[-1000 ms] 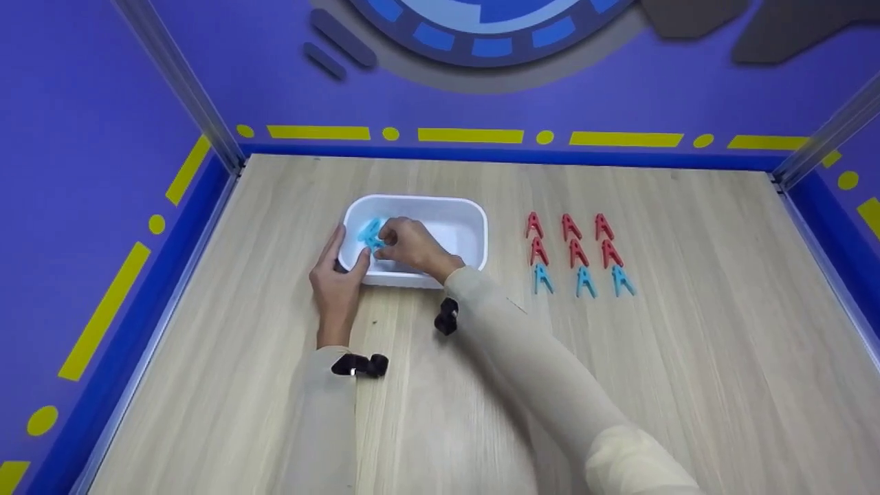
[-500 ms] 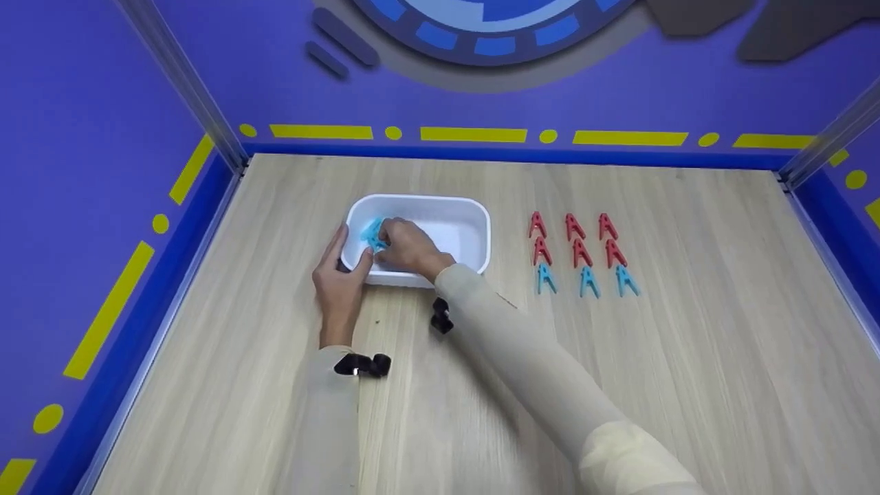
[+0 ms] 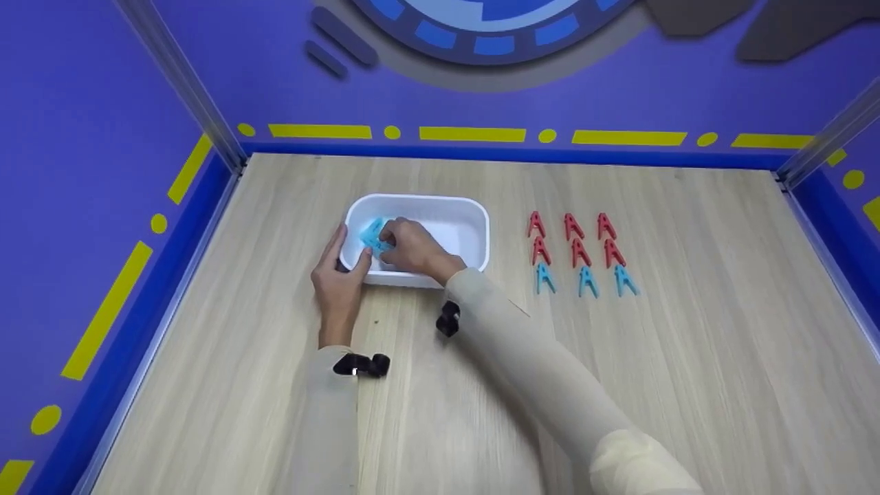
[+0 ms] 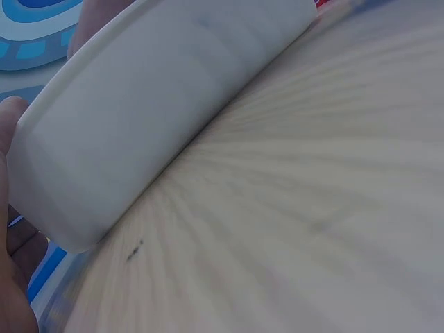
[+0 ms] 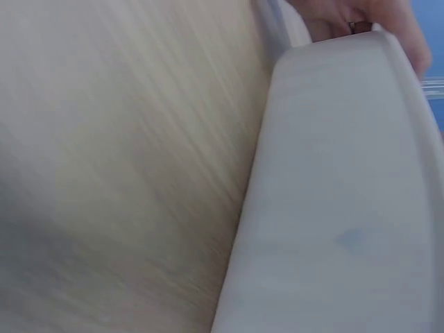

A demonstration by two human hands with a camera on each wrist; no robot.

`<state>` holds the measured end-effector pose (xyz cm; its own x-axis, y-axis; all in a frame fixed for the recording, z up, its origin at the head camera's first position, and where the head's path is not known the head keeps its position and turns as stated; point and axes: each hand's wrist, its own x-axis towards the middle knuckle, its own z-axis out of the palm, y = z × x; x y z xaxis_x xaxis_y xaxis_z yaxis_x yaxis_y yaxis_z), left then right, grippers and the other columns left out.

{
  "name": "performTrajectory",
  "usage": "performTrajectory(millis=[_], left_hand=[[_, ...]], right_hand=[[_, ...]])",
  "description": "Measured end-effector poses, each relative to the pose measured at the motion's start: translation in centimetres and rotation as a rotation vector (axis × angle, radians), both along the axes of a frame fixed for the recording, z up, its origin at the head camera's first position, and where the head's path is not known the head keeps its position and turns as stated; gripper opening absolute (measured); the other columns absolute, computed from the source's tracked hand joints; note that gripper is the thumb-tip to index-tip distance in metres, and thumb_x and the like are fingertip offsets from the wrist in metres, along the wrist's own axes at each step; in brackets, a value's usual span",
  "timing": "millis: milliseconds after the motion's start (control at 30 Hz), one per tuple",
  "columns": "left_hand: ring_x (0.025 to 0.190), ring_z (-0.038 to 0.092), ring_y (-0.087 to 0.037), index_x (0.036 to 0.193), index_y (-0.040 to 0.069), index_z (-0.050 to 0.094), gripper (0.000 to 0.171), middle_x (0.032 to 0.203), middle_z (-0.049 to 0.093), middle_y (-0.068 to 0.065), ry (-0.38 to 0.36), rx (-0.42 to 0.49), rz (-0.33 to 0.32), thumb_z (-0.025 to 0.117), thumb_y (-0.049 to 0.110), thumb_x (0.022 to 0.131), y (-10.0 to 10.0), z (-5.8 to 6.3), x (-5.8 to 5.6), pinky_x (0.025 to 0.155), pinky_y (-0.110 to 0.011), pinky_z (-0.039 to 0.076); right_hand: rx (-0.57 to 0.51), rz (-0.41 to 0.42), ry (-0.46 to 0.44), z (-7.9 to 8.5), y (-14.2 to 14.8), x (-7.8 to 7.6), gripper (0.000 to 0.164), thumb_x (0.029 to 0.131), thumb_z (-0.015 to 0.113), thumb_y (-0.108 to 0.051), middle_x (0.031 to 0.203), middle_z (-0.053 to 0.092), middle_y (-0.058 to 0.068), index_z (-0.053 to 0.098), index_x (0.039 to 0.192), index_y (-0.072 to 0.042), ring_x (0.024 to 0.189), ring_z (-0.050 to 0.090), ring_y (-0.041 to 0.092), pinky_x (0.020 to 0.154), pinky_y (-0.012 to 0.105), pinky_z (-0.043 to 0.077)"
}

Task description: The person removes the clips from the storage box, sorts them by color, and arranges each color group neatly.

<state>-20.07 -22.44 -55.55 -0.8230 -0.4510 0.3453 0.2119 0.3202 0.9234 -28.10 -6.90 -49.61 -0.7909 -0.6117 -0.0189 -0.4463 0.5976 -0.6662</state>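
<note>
A white plastic tub (image 3: 405, 279) stands on the wooden table, left of its middle. My left hand (image 3: 338, 283) grips the tub's near left corner, thumb over the front rim and fingers along the left side. Inside the tub at the left lies a small pile of light blue clothespins (image 3: 372, 234). Over the pile, my right hand (image 3: 414, 247) reaches in with bent fingers, fingertips among the clothespins; I cannot tell whether one is pinched. The left wrist view has the tub's outer wall (image 4: 146, 118) with the left thumb (image 4: 8, 125) at its edge.
To the right of the tub, red clothespins (image 3: 579, 253) lie in two rows, with a row of blue clothespins (image 3: 586, 282) nearer me. Blue panels enclose the table (image 3: 687, 385) at the back (image 3: 481, 103) and sides.
The right hand's fingers shift slightly among the blue clothespins, and the pile has changed shape a little. The left hand, the tub and the rows stay put.
</note>
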Motion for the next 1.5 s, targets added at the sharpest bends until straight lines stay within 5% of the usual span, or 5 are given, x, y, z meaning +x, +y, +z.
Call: performTrajectory(millis=[733,1033,1500], left_hand=[[0.149,0.044,-0.020,0.152,0.007,0.058,0.065,0.156,0.055,-0.006,-0.026,0.004,-0.006,0.084,0.022,0.094,0.1,0.1,0.1,0.122,-0.023,0.031],[0.149,0.045,-0.020,0.151,0.007,0.058,0.065,0.155,0.056,-0.006,-0.024,0.009,0.002,0.084,0.019,0.093,0.1,0.1,0.2,0.123,-0.023,0.031],[0.149,0.043,-0.018,0.152,0.011,0.058,0.065,0.157,0.054,-0.004,-0.015,0.030,-0.015,0.084,0.023,0.094,0.2,-0.1,0.2,0.122,-0.023,0.032]], right_hand=[[-0.274,-0.095,0.140,2.2,6.7,3.5,0.033,0.095,0.081,-0.008,0.113,0.067,0.017,0.069,0.123,0.005,0.104,0.069,0.030,0.093,0.035,0.060],[-0.381,-0.197,0.181,2.5,10.3,5.1,0.033,0.093,0.082,-0.004,0.112,0.065,0.016,0.067,0.122,0.004,0.102,0.067,0.036,0.095,0.041,0.061],[-0.415,-0.314,0.236,1.9,16.3,6.7,0.037,0.092,0.084,-0.005,0.115,0.067,0.014,0.069,0.124,0.002,0.104,0.068,0.026,0.097,0.041,0.060]])
